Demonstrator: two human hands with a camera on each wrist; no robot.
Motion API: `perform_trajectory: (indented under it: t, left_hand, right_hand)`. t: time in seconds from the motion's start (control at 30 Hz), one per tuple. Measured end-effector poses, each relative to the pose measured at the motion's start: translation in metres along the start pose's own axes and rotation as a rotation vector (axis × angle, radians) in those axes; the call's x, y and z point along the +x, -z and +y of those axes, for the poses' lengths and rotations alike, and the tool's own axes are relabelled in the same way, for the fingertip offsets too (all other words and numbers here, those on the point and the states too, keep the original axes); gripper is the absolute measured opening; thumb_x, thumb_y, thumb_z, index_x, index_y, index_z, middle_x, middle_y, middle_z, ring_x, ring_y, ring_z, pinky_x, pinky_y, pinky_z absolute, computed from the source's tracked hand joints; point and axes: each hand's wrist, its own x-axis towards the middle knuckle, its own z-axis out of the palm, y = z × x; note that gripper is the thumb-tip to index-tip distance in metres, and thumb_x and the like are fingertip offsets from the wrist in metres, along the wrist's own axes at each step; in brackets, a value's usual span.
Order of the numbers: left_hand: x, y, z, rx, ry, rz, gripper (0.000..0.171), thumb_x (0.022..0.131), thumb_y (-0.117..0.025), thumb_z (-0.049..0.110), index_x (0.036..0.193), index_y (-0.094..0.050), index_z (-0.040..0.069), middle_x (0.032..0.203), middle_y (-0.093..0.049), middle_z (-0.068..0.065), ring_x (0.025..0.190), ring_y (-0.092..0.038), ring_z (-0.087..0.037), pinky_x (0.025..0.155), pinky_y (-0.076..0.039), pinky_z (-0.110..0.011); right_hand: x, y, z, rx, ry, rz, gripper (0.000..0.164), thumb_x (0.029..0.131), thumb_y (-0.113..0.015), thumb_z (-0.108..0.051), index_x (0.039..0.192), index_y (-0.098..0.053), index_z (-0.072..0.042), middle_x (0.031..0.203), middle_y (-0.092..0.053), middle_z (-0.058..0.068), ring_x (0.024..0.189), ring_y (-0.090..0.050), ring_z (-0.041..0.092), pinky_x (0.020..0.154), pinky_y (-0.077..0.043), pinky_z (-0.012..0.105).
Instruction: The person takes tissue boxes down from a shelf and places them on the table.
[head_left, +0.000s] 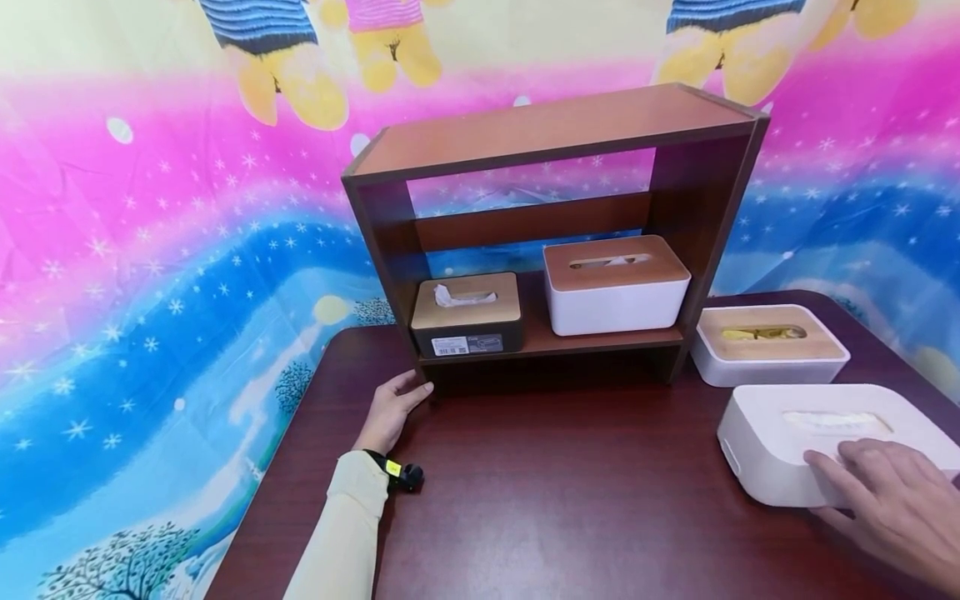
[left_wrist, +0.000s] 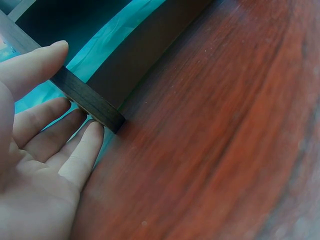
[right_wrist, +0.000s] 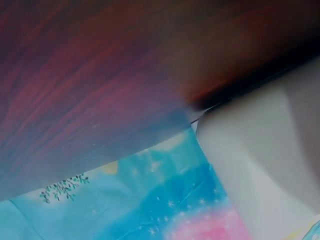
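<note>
My left hand [head_left: 390, 412] holds the lower left edge of a brown wooden shelf [head_left: 551, 150]. In the left wrist view its thumb and fingers lie on opposite sides of the dark side panel [left_wrist: 85, 95]. At the right, my right hand [head_left: 892, 492] is at the front of a white tissue box [head_left: 765, 433], fingers loosely extended over its near edge; whether they touch it I cannot tell. The right wrist view shows a pale box wall [right_wrist: 250, 160] but no fingers.
On the shelf's board stand a black tissue box with a wooden lid [head_left: 468, 317] and a larger white one [head_left: 615, 287]. Another white tissue box with a wooden lid [head_left: 772, 346] stands right of the shelf. All rest on a dark red table [head_left: 570, 492] before a patterned backdrop [head_left: 150, 250].
</note>
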Motion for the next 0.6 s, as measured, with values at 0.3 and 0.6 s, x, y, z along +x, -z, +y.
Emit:
perform_trajectory:
  t: [0.3,0.6]
  left_hand:
    - [0.001,0.002,-0.003,-0.002,-0.013,-0.010,0.068,0.068,-0.075,0.036,0.125,-0.050,0.007,0.121,-0.052,-0.003,0.115,-0.042,-0.014,0.092,-0.038,-0.032]
    - [0.001,0.001,-0.002,0.009,-0.004,-0.012,0.070,0.068,-0.075,0.036,0.125,-0.049,0.006,0.123,-0.050,-0.004,0.116,-0.040,-0.015,0.093,-0.036,-0.033]
  right_hand:
    - [0.005,0.001,0.000,0.092,-0.011,-0.032,0.065,0.082,-0.045,-0.061,0.088,-0.057,0.003,0.076,-0.051,0.018,0.066,-0.044,0.035,0.068,-0.030,0.046]
    - [0.017,0.002,-0.005,0.102,-0.004,0.053,0.061,0.083,-0.044,-0.059,0.076,-0.052,0.001,0.072,-0.051,0.018,0.065,-0.045,0.034,0.067,-0.030,0.045]
